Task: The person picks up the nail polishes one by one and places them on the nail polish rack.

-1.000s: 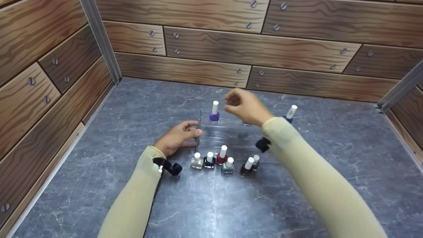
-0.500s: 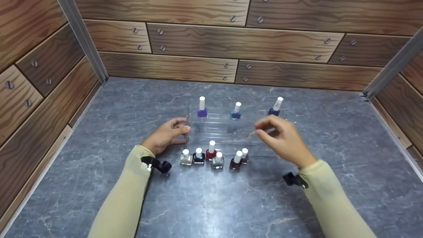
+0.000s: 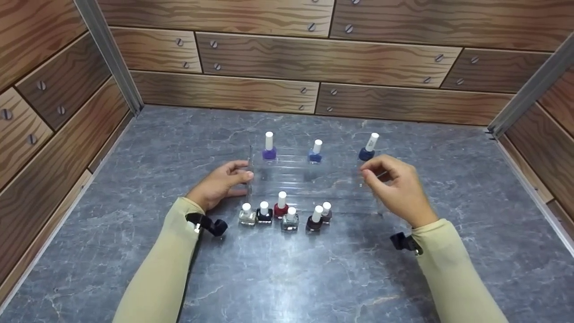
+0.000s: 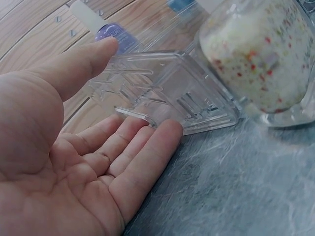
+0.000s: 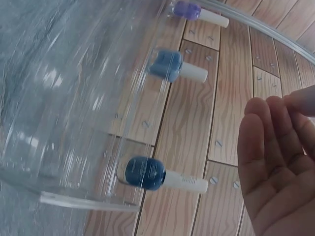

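A clear tiered display rack (image 3: 291, 184) stands on the table. My left hand (image 3: 219, 184) touches its left side panel; in the left wrist view the fingers (image 4: 147, 167) are extended against the panel, the thumb near the upper edge. On the top tier stand a purple nail polish bottle (image 3: 269, 152), a blue nail polish bottle (image 3: 315, 156) and a dark blue nail polish bottle (image 3: 367, 153), the last leaning slightly. Above the rack's right end hovers my right hand (image 3: 399, 190), loosely bent, with nothing between fingers and thumb in the right wrist view.
Along the rack's near edge stand several more nail polish bottles, among them a speckled one (image 3: 247, 216), a red one (image 3: 281, 210), a glittery grey one (image 3: 290, 220) and a dark one (image 3: 315, 222). Wood-patterned walls (image 3: 251, 94) enclose the marbled table (image 3: 287, 278).
My right hand has drawn back from the far tier toward the right and nearer, uncovering the blue bottle. My left hand keeps its place at the rack's side. The head view has shifted slightly.
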`<action>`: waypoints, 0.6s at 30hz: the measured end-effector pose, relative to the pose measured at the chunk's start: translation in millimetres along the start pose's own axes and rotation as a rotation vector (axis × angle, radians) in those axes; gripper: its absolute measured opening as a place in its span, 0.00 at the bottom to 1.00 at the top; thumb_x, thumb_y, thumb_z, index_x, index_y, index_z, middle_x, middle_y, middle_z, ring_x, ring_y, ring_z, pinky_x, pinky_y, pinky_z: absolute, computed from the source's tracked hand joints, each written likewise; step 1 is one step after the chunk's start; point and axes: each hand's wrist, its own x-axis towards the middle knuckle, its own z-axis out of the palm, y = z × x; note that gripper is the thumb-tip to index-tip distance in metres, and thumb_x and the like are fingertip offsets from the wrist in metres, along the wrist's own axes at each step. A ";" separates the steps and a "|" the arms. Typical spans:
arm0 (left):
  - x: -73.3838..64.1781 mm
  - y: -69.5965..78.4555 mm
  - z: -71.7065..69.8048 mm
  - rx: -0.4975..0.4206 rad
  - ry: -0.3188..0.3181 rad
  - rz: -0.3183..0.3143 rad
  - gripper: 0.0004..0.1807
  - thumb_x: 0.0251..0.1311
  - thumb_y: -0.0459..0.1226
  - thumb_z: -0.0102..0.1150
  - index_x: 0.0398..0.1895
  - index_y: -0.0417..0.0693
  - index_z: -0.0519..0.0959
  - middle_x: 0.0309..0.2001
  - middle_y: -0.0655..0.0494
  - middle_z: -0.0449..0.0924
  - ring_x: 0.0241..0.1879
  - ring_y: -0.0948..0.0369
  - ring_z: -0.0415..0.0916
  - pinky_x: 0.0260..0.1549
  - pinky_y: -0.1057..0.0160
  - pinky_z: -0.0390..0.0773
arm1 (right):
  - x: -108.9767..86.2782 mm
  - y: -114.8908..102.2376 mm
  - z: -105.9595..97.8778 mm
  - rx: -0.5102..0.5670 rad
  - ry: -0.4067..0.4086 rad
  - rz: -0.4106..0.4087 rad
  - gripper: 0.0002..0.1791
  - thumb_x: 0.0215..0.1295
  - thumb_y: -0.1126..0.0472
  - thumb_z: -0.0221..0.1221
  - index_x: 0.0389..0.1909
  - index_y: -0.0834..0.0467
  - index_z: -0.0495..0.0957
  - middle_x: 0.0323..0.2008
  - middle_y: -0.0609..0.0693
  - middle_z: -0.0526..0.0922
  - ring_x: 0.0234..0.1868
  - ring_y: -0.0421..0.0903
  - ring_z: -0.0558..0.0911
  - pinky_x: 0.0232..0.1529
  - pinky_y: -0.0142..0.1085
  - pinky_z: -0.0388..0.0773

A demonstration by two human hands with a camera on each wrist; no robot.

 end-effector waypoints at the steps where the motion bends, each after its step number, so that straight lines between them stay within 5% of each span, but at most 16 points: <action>1: -0.1 0.1 -0.1 0.002 0.002 -0.002 0.38 0.68 0.39 0.66 0.77 0.41 0.61 0.61 0.41 0.69 0.62 0.47 0.73 0.61 0.52 0.82 | 0.3 1.0 -1.0 -0.006 -0.003 0.012 0.05 0.67 0.73 0.64 0.38 0.61 0.85 0.33 0.50 0.87 0.31 0.39 0.83 0.33 0.25 0.84; 9: 0.6 -2.4 -1.5 0.014 -0.002 0.005 0.38 0.68 0.40 0.66 0.77 0.41 0.61 0.62 0.41 0.68 0.63 0.47 0.72 0.63 0.51 0.81 | 0.8 4.0 2.3 -0.056 -0.143 0.098 0.08 0.68 0.69 0.65 0.46 0.59 0.85 0.40 0.52 0.88 0.37 0.42 0.85 0.39 0.27 0.86; 18: 1.5 -2.4 -1.1 0.020 -0.005 0.010 0.38 0.68 0.40 0.66 0.77 0.40 0.60 0.61 0.41 0.69 0.63 0.47 0.72 0.63 0.50 0.81 | -4.7 7.3 24.1 0.001 -0.235 0.058 0.10 0.65 0.72 0.66 0.46 0.60 0.84 0.41 0.50 0.87 0.39 0.44 0.85 0.42 0.34 0.88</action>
